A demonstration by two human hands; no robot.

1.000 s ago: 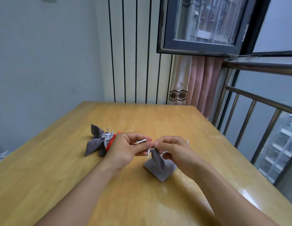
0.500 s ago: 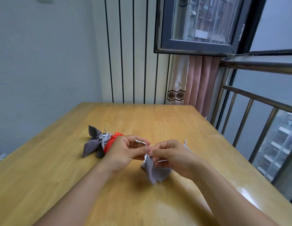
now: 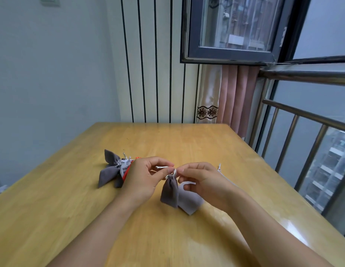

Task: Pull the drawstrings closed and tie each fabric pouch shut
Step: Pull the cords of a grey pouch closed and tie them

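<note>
1. A grey fabric pouch (image 3: 169, 191) hangs between the two hands above the wooden worktop (image 3: 187, 143), near the middle of its near half. Its long axis runs close to vertical, gathered neck up, wide bottom down and tilted slightly toward the person.
2. The left hand (image 3: 142, 180) pinches the silver drawstring (image 3: 164, 167) between thumb and forefinger at the pouch's neck; a short length of cord juts out leftward and nearly level from the neck.
3. The right hand (image 3: 202, 182) has its fingers curled, its thumb and forefinger closing on the cord at the same neck from the other side. The two grips sit just beside each other, almost touching.
4. Under the right hand a second grey pouch (image 3: 189, 202) lies on the worktop, a corner pointing toward the person.
5. To the left, just behind the left hand, a heap of grey pouches (image 3: 110, 171) lies with their silver-corded necks bunched together and their bodies splayed outward to the left; a red pouch (image 3: 126, 171) shows at the heap's right edge.
</note>
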